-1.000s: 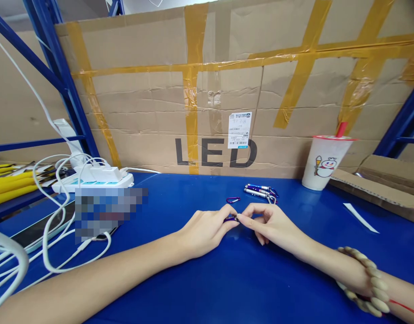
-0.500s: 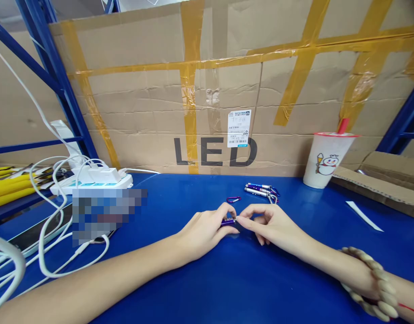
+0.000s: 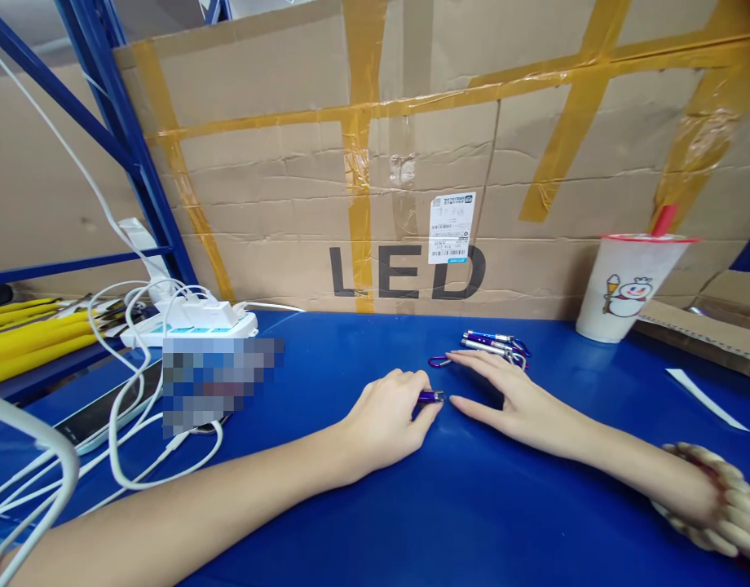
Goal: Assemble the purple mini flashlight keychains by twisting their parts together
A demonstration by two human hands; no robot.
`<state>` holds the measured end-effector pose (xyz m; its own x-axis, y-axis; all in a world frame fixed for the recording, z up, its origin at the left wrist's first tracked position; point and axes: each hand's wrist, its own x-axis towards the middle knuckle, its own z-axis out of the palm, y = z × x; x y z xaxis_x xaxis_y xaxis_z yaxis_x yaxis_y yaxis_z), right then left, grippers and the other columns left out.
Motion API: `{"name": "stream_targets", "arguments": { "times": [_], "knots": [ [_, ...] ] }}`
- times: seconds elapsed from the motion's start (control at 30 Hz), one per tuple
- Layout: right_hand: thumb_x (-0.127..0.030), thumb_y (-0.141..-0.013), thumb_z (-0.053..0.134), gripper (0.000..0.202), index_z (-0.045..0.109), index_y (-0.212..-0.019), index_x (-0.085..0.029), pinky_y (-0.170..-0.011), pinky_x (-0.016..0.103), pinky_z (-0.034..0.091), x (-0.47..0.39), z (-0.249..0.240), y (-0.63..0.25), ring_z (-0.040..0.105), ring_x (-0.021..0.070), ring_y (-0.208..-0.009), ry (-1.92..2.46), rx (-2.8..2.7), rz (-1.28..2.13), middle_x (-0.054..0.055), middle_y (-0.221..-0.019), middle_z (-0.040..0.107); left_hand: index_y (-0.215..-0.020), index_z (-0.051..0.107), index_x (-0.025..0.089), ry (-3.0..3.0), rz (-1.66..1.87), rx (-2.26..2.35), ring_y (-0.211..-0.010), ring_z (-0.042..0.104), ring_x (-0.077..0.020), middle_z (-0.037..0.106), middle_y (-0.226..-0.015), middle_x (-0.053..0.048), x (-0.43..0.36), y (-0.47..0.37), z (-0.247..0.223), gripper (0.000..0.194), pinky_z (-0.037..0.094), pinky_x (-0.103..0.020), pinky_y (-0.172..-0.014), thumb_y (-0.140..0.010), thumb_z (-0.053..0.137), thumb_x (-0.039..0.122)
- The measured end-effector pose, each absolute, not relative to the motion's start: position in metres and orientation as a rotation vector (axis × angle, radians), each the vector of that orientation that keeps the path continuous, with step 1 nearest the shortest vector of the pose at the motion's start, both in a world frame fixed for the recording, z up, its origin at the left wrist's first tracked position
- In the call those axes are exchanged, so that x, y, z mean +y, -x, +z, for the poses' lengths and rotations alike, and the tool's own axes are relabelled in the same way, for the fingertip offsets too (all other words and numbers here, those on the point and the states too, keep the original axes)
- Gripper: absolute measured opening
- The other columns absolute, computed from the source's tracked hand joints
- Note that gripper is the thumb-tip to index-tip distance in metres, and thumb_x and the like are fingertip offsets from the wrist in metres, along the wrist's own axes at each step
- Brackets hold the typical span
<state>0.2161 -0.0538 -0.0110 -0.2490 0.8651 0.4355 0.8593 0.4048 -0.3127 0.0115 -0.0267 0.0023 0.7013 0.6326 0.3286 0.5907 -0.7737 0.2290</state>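
My left hand (image 3: 394,420) is closed around a small purple keychain flashlight (image 3: 430,397), whose metal-ringed end sticks out toward the right. Most of its body is hidden by the fingers. My right hand (image 3: 514,399) is apart from it, thumb and fingers spread, with the fingertips at a purple carabiner clip (image 3: 438,361) lying on the blue table (image 3: 448,514). Whether they touch the clip I cannot tell. Just behind the right hand lie several small flashlights (image 3: 488,342), blue, purple and silver, with clips on their right ends; the hand partly covers them.
A lidded drink cup (image 3: 632,285) with a red straw stands at the right, near an open cardboard box (image 3: 705,326) and a white strip (image 3: 707,398). At left are a power strip (image 3: 191,326), looping white cables (image 3: 115,408) and a phone (image 3: 109,412). A large carton (image 3: 277,204) backs the table.
My right hand has left the end of the flashlight, opened its fingers and reached forward to the carabiner clip. My left hand keeps hold of the flashlight. The view has shifted left.
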Motion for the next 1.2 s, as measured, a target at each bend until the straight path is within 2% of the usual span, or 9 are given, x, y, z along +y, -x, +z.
{"name": "stream_targets", "arguments": {
  "times": [0.1,0.2,0.37,0.5,0.6,0.8,1.03,1.2],
  "knots": [
    [-0.057,-0.080,0.042,0.066,0.039,-0.133,-0.017,-0.104,0.049,0.026,-0.057,-0.011,-0.214,0.029,0.0275,-0.127,1.521,-2.278,-0.007,0.010,-0.137,0.035,-0.081,0.047,0.018,-2.832,0.555,1.053,-0.079,0.055,-0.0186,0.059,-0.083,-0.003,-0.027,-0.011,0.003,0.023,0.042,-0.028,-0.064,-0.089,0.034,0.035],
    [-0.056,-0.084,0.036,0.064,0.035,-0.135,-0.018,-0.103,0.051,0.025,-0.058,-0.010,-0.212,0.027,0.0281,-0.128,1.553,-2.332,-0.009,0.010,-0.138,0.035,-0.083,0.047,0.018,-2.807,0.529,1.099,-0.082,0.056,-0.0197,0.060,-0.088,-0.004,-0.028,-0.011,0.004,0.025,0.043,-0.029,-0.064,-0.090,0.030,0.036],
    [-0.050,-0.087,0.036,0.053,0.042,-0.130,-0.020,-0.103,0.046,0.028,-0.054,-0.009,-0.214,0.034,0.0240,-0.125,1.481,-2.337,-0.095,0.007,-0.132,0.043,-0.082,0.044,0.020,-2.737,0.551,1.148,-0.076,0.058,-0.0207,0.060,-0.082,-0.002,-0.029,-0.011,0.006,0.021,0.041,-0.027,-0.058,-0.088,0.035,0.038],
    [-0.033,-0.091,0.035,0.034,0.051,-0.119,-0.022,-0.100,0.043,0.030,-0.054,-0.005,-0.213,0.046,0.0203,-0.115,1.421,-2.341,-0.290,0.004,-0.119,0.055,-0.080,0.039,0.021,-2.648,0.597,1.150,-0.066,0.058,-0.0179,0.059,-0.072,0.002,-0.027,-0.011,0.005,0.017,0.034,-0.023,-0.051,-0.086,0.038,0.036],
    [-0.025,-0.089,0.038,0.029,0.056,-0.112,-0.020,-0.097,0.042,0.033,-0.055,-0.003,-0.212,0.052,0.0202,-0.107,1.421,-2.321,-0.427,0.004,-0.109,0.061,-0.079,0.037,0.021,-2.593,0.642,1.167,-0.063,0.057,-0.0164,0.056,-0.067,0.004,-0.024,-0.011,0.004,0.014,0.030,-0.022,-0.049,-0.085,0.039,0.033],
    [-0.028,-0.087,0.043,0.024,0.064,-0.098,-0.023,-0.087,0.039,0.040,-0.057,-0.004,-0.213,0.057,0.0206,-0.094,1.475,-2.279,-0.409,0.004,-0.097,0.064,-0.079,0.036,0.021,-2.570,0.664,1.178,-0.060,0.055,-0.0148,0.054,-0.066,0.003,-0.023,-0.011,0.004,0.012,0.028,-0.022,-0.049,-0.085,0.038,0.031],
    [-0.032,-0.086,0.046,0.024,0.067,-0.089,-0.022,-0.077,0.036,0.046,-0.061,0.001,-0.211,0.057,0.0213,-0.088,1.569,-2.224,-0.370,0.006,-0.091,0.063,-0.083,0.037,0.021,-2.636,0.590,1.188,-0.063,0.057,-0.0161,0.056,-0.067,0.003,-0.023,-0.011,0.003,0.011,0.028,-0.022,-0.049,-0.085,0.038,0.032],
    [-0.027,-0.085,0.048,0.018,0.065,-0.084,-0.020,-0.077,0.034,0.047,-0.061,0.002,-0.211,0.057,0.0197,-0.086,1.547,-2.224,-0.263,0.005,-0.091,0.062,-0.084,0.038,0.021,-2.637,0.584,1.182,-0.064,0.057,-0.0164,0.057,-0.068,0.003,-0.024,-0.012,0.003,0.011,0.029,-0.022,-0.049,-0.086,0.037,0.032]
  ]
}}
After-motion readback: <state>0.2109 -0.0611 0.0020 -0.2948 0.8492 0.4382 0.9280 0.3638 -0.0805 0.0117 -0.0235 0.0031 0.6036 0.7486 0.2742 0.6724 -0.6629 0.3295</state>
